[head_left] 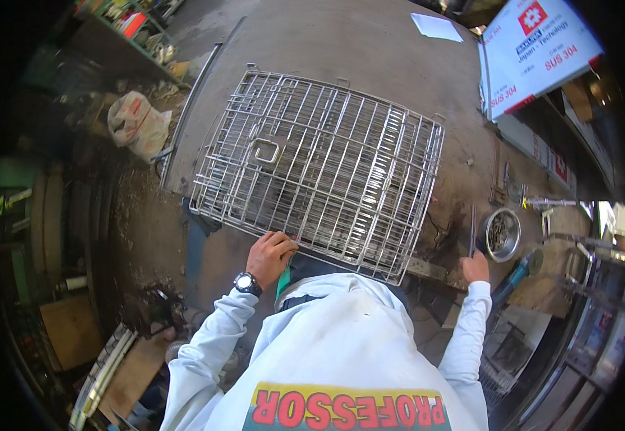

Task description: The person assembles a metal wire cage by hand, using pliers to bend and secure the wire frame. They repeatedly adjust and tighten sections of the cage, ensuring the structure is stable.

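Observation:
A stack of silvery metal wire grids, like flat cage panels [327, 188], lies on the worktable in front of me. A small squared metal latch or handle [268, 152] sits on its left part. My left hand [270, 257], with a watch on the wrist, has its fingers curled over the near edge of the panels. To the right of them, my right hand [475, 268] is closed around a slim dark metal tool [472, 228] that points away from me; its exact kind is unclear. Just beside that hand stands a round steel bowl [516, 233] with small metal pieces in it.
A teal and black power tool [521, 269], perhaps an angle grinder, lies right of my right hand. Clamps [499, 188] are at the table's right side. Large printed sheets [539, 54] stand far right, white paper [436, 27] lies far back, and a white sack [138, 126] sits left.

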Available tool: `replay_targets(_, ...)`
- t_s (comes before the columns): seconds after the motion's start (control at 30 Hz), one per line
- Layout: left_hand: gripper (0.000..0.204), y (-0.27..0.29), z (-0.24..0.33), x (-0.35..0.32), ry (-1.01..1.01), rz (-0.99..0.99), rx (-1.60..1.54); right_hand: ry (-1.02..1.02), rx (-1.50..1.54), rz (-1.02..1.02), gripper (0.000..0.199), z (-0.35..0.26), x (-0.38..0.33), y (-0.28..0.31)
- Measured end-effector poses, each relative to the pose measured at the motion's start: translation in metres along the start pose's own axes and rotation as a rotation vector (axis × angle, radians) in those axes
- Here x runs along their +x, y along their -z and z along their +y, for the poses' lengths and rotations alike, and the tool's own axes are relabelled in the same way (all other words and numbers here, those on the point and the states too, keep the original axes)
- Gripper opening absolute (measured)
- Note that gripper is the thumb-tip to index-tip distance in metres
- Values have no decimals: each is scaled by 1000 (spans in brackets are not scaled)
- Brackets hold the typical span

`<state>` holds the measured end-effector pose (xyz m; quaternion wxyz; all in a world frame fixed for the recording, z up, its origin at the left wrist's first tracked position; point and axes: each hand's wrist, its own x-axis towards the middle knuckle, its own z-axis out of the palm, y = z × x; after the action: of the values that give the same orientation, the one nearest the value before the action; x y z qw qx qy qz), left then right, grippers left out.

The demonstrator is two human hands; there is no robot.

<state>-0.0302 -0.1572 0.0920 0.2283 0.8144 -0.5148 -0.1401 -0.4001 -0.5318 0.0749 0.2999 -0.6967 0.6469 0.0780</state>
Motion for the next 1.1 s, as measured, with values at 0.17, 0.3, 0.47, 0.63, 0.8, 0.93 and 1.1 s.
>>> replay_targets(0.17, 20, -22, 24, -12, 170, 224, 41, 123, -398, 178, 75, 27, 76, -72)
replay_targets(0.3, 23, -38, 52, -20, 311, 402, 33, 162, -430, 209, 78, 31, 74, -114)
replay_targets(0.47, 20, -43, 62, -19, 396, 517, 0, 200, -412, 276, 77, 35, 65, -134)
replay_targets(0.63, 18, -14, 33, 31, 506, 556, -114, 280, -243, 304, 70, 39, 63, -127)
replay_targets(0.8, 23, 22, -53, 122, 196, 429, 188, 423, 3, 395, 58, 51, 57, -113)
replay_targets(0.93, 28, 56, -98, 156, 31, 80, 282, 351, 119, 371, 51, 55, 29, -99)
replay_targets(1.1, 20, 72, -125, 174, -260, -99, 255, 58, 270, 468, 37, 71, -31, -139)
